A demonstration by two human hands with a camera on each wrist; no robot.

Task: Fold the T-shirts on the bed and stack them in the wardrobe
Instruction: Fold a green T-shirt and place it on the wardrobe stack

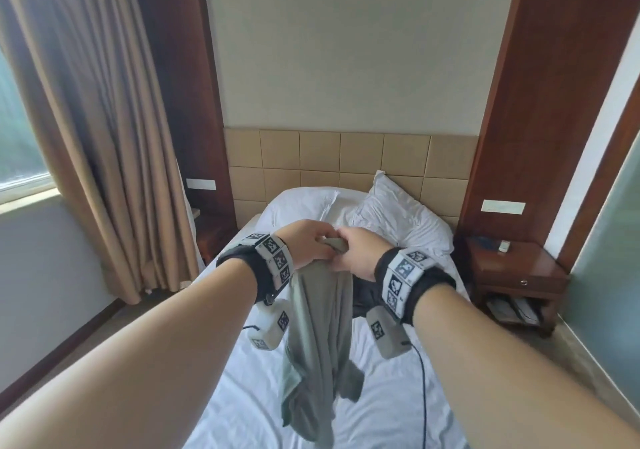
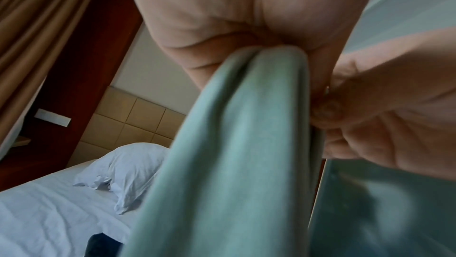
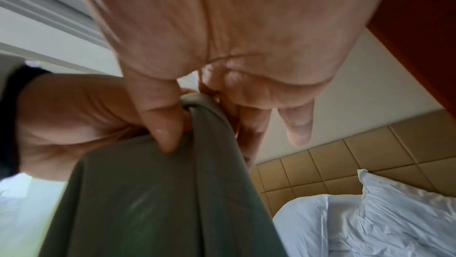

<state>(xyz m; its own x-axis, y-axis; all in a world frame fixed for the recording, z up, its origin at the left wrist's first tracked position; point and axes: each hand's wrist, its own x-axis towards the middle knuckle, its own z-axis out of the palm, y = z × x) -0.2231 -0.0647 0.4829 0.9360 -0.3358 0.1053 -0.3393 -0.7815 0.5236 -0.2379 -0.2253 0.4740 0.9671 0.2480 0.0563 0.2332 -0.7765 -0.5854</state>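
Note:
A grey-green T-shirt point(image 1: 318, 344) hangs bunched in the air above the white bed point(image 1: 242, 396), its lower end close to the sheet. My left hand point(image 1: 320, 242) and right hand point(image 1: 346, 246) meet at its top edge, both gripping the cloth. In the left wrist view the T-shirt point(image 2: 234, 154) falls from under my left palm point(image 2: 222, 17). In the right wrist view my right thumb point(image 3: 165, 134) pinches a fold of the T-shirt point(image 3: 160, 202), with my left hand point(image 3: 74, 115) beside it. A dark garment point(image 1: 363, 296) lies on the bed behind my right wrist.
Two white pillows point(image 1: 398, 220) lean on the tan padded headboard point(image 1: 346, 158). A wooden nightstand point(image 1: 512, 268) stands to the right of the bed, with a glass panel point(image 1: 606, 241) beyond it. Brown curtains point(image 1: 104, 137) and a window are on the left.

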